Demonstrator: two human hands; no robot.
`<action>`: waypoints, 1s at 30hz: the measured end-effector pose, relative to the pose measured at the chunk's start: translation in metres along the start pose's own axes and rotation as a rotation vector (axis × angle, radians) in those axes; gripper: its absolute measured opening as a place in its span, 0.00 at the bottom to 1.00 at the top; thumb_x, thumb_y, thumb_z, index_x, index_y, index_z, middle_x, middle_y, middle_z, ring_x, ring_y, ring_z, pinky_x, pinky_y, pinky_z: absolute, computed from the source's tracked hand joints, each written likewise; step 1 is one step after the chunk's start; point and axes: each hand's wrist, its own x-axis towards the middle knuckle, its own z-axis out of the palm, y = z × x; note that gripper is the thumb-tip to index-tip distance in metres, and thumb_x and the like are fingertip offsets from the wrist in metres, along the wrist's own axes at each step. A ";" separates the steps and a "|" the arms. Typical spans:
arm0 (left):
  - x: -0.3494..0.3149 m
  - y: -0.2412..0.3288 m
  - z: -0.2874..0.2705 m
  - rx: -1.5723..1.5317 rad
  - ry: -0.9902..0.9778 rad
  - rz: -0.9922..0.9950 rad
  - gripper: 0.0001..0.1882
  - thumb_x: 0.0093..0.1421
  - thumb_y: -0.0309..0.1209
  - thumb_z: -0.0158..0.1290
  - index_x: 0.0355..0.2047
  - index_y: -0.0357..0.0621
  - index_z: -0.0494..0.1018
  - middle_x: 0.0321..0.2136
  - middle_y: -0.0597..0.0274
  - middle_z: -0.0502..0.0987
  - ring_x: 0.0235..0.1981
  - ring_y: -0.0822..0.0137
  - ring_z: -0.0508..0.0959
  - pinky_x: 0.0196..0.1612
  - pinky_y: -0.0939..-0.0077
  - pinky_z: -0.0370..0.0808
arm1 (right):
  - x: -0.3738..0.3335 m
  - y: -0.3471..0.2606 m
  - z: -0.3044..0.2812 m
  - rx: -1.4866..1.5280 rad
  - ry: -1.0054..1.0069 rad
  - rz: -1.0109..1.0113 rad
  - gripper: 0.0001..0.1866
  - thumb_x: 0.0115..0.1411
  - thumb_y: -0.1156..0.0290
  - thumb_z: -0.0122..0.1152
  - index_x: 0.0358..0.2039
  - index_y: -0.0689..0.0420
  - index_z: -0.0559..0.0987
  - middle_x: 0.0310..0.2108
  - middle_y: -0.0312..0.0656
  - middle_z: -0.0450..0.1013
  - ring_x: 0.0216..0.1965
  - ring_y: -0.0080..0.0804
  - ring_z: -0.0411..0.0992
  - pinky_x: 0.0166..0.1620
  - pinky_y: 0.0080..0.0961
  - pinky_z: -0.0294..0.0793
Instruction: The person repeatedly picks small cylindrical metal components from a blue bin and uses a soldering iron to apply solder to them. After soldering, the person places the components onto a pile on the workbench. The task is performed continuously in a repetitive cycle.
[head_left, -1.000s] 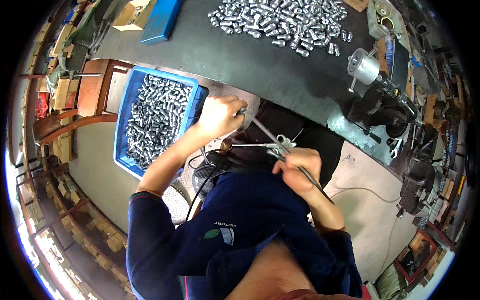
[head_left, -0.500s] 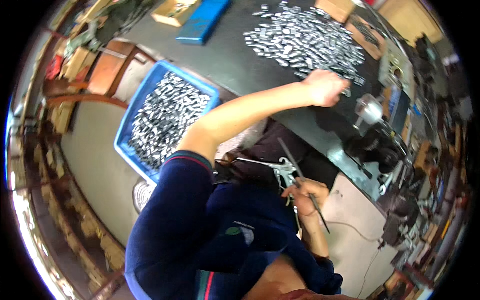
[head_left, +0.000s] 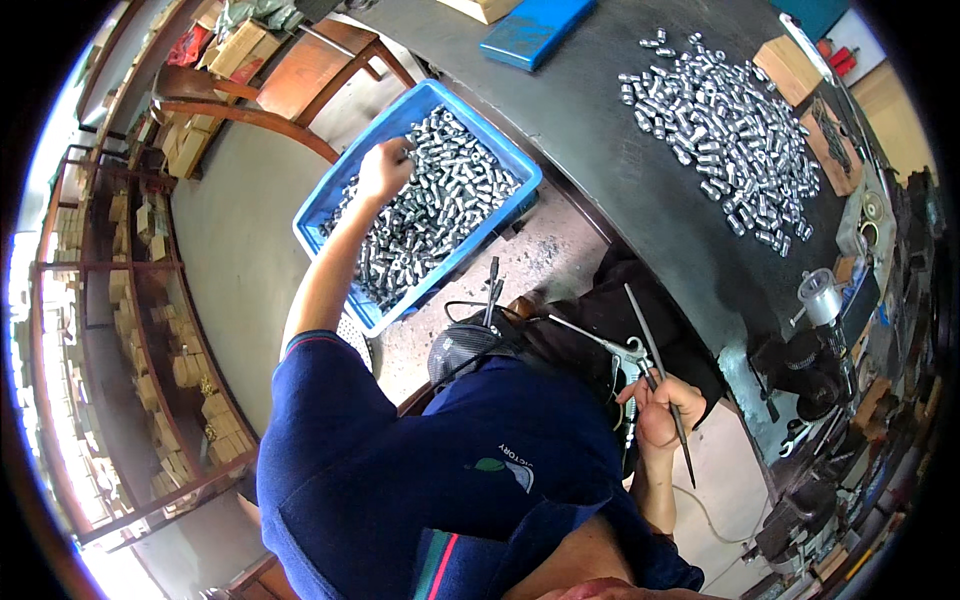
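Note:
My left hand (head_left: 384, 172) is over the blue plastic bin (head_left: 312, 218), at its far left part, with fingers curled down; what they hold, if anything, is hidden. Small silver and dark metal cylindrical parts (head_left: 440, 190) fill the bin. Close to my lap, my right hand (head_left: 672, 412) is closed around a slim dark file (head_left: 650, 345), tapered toward both ends and slanting across the palm. A silver air blow gun (head_left: 628, 356) with a long thin nozzle lies against the same hand; whether the fingers also grip it I cannot tell.
On the dark worktable (head_left: 570, 110) lies a heap of shiny metal parts (head_left: 720, 140), beside a blue flat case (head_left: 537, 32) and wooden blocks (head_left: 788, 70). A small machine with a silver cylinder (head_left: 820, 296) stands right. A wooden chair (head_left: 310, 75) is beyond the bin.
My left hand has gone from the heap on the table leftward to the blue bin. My right hand keeps the file by my lap. The whole view has shifted.

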 end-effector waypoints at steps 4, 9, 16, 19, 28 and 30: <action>-0.023 -0.077 -0.011 0.120 -0.020 -0.142 0.17 0.42 0.32 0.52 0.35 0.48 0.78 0.26 0.53 0.78 0.31 0.56 0.79 0.38 0.65 0.74 | 0.003 -0.001 0.007 -0.074 0.009 0.048 0.29 0.53 0.57 0.62 0.09 0.58 0.56 0.11 0.36 0.57 0.12 0.23 0.61 0.19 0.25 0.70; -0.038 -0.091 -0.013 0.275 -0.066 -0.336 0.18 0.46 0.42 0.57 0.36 0.48 0.77 0.32 0.51 0.79 0.37 0.54 0.78 0.42 0.62 0.74 | 0.004 0.001 0.014 -0.051 -0.015 0.065 0.27 0.52 0.59 0.61 0.10 0.58 0.56 0.11 0.36 0.58 0.12 0.23 0.60 0.20 0.25 0.70; -0.020 -0.096 -0.001 0.554 0.012 -0.357 0.23 0.50 0.49 0.54 0.38 0.43 0.72 0.31 0.48 0.78 0.35 0.51 0.78 0.38 0.58 0.74 | 0.007 0.000 0.020 -0.063 -0.043 0.057 0.19 0.53 0.79 0.50 0.10 0.57 0.55 0.11 0.37 0.58 0.13 0.22 0.58 0.19 0.25 0.70; -0.013 -0.105 -0.004 0.589 0.094 -0.306 0.22 0.51 0.46 0.54 0.37 0.42 0.69 0.30 0.47 0.77 0.34 0.50 0.78 0.36 0.58 0.75 | 0.005 0.002 0.019 -0.088 -0.027 0.065 0.18 0.53 0.85 0.45 0.10 0.57 0.55 0.11 0.38 0.60 0.13 0.22 0.59 0.19 0.26 0.70; -0.020 -0.106 -0.009 0.463 -0.153 -0.389 0.23 0.46 0.48 0.57 0.36 0.45 0.75 0.35 0.51 0.78 0.38 0.53 0.78 0.41 0.59 0.74 | 0.001 0.011 0.014 -0.044 -0.019 0.101 0.18 0.56 0.80 0.47 0.11 0.57 0.59 0.11 0.37 0.59 0.13 0.22 0.58 0.20 0.28 0.72; -0.021 -0.099 -0.012 0.520 -0.187 -0.327 0.21 0.46 0.47 0.57 0.34 0.45 0.75 0.34 0.52 0.78 0.37 0.53 0.78 0.40 0.60 0.74 | 0.000 0.012 0.013 -0.041 -0.021 0.097 0.18 0.57 0.79 0.48 0.11 0.58 0.59 0.11 0.37 0.59 0.13 0.22 0.58 0.20 0.28 0.72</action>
